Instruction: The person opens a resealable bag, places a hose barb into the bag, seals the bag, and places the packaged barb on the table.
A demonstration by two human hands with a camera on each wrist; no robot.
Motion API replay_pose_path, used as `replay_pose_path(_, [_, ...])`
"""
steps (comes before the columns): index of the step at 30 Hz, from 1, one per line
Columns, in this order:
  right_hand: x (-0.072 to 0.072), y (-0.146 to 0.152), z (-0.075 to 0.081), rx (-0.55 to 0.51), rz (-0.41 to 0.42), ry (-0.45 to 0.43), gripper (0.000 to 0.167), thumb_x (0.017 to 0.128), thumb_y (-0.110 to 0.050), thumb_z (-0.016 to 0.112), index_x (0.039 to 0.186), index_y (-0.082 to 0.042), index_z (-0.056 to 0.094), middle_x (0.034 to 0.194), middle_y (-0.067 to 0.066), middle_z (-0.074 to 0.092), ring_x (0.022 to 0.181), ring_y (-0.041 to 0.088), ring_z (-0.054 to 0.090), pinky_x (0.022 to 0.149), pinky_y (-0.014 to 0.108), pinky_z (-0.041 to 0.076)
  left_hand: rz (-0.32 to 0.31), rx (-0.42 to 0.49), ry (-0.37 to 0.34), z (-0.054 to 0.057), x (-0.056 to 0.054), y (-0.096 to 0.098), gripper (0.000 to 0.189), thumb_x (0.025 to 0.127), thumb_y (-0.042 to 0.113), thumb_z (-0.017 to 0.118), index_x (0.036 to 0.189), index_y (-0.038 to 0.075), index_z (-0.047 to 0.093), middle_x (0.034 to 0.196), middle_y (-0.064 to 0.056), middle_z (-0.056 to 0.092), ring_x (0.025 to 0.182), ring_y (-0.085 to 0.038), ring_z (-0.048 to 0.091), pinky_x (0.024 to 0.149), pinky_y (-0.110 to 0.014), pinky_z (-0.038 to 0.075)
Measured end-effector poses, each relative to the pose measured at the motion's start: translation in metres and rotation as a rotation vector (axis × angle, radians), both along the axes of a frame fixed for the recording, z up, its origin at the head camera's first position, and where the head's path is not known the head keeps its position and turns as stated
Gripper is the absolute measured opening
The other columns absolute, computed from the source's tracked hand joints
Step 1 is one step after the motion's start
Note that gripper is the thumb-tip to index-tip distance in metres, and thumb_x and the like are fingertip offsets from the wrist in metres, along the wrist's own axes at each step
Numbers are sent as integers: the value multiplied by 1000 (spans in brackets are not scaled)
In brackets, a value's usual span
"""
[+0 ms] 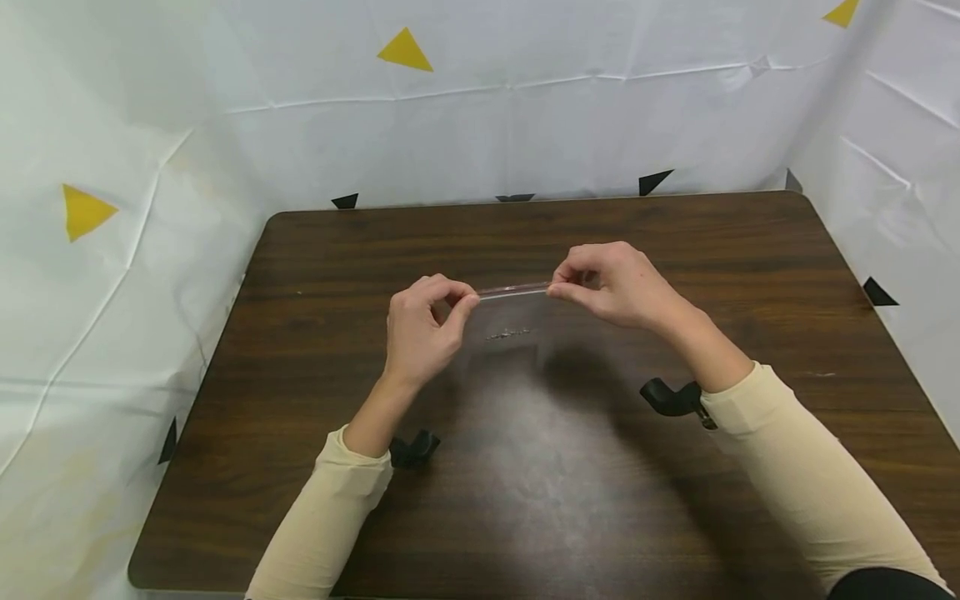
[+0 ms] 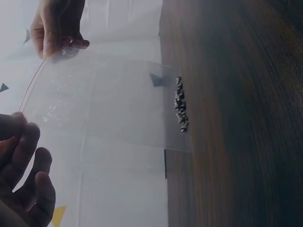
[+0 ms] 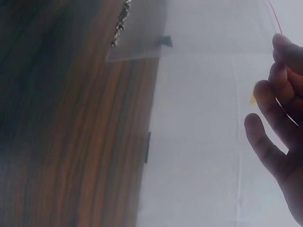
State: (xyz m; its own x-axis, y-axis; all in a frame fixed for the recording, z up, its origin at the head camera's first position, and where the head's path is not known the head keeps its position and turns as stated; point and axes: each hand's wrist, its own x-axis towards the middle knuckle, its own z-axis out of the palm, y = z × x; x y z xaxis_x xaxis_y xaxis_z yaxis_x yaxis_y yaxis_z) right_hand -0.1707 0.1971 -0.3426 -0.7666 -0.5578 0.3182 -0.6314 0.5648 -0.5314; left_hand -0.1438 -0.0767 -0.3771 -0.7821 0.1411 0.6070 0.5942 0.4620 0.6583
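Note:
A clear zip-lock bag [image 2: 123, 99] with a red line along its top edge hangs between the two hands. Small shiny metal pieces [image 2: 181, 106] lie in a row along its bottom; their exact kind is too small to tell. My left hand [image 1: 426, 325] pinches one top corner between thumb and forefinger. The other top corner is pinched by my right hand [image 1: 618, 285]. In the right wrist view the lower fingers [image 3: 267, 142] of that hand spread away from the bag. Whether the bag's seal is fastened cannot be told.
The bag is held above a dark wood-grain table [image 1: 337, 258]. White sheeting [image 1: 450, 142] with yellow and black triangular marks surrounds the table's back and sides. A black mount [image 1: 667, 397] sits at the right wrist, another black mount [image 1: 415, 450] at the left.

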Motion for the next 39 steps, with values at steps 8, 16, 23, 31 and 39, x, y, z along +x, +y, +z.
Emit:
replay_pose_path(8, [4, 10, -1, -45, 135, -386, 9, 90, -23, 73, 82, -20, 72, 75, -1, 65, 66, 16, 55, 63, 32, 48, -191, 29, -430, -1, 8, -6, 8, 90, 10, 70, 85, 7, 74, 68, 2, 68, 63, -15, 61, 52, -29, 42])
replay_pose_path(16, [-19, 7, -39, 11, 84, -465, 15, 95, -23, 67, 86, -13, 73, 74, 3, 61, 66, 16, 47, 61, 31, 40, -135, -58, -637, -35, -17, -2, 13, 93, 17, 67, 90, 8, 76, 66, 0, 69, 64, -23, 63, 59, -30, 41])
replay_pose_path(23, [-38, 3, -79, 76, -140, -410, 17, 98, -23, 62, 95, -10, 73, 78, 1, 63, 67, 18, 49, 63, 35, 40, 37, -276, -633, -61, -48, 7, 15, 93, 30, 67, 91, 20, 78, 71, 7, 70, 65, -12, 60, 63, -33, 43])
replay_pose_path(31, [-43, 0, -102, 138, -213, -429, 23, 99, -25, 58, 103, -9, 74, 88, 3, 69, 72, 20, 55, 67, 39, 43, 49, -460, -677, -74, -61, 10, 21, 94, 32, 61, 95, 22, 79, 73, 10, 68, 72, -14, 59, 70, -36, 45])
replay_pose_path(39, [-43, 9, -100, 182, -242, -425, 28, 99, -25, 58, 119, -10, 71, 112, 8, 69, 93, 23, 62, 80, 46, 46, 56, -474, -683, -79, -63, -3, 25, 95, 33, 60, 110, 22, 76, 94, 7, 72, 90, -15, 62, 81, -40, 47])
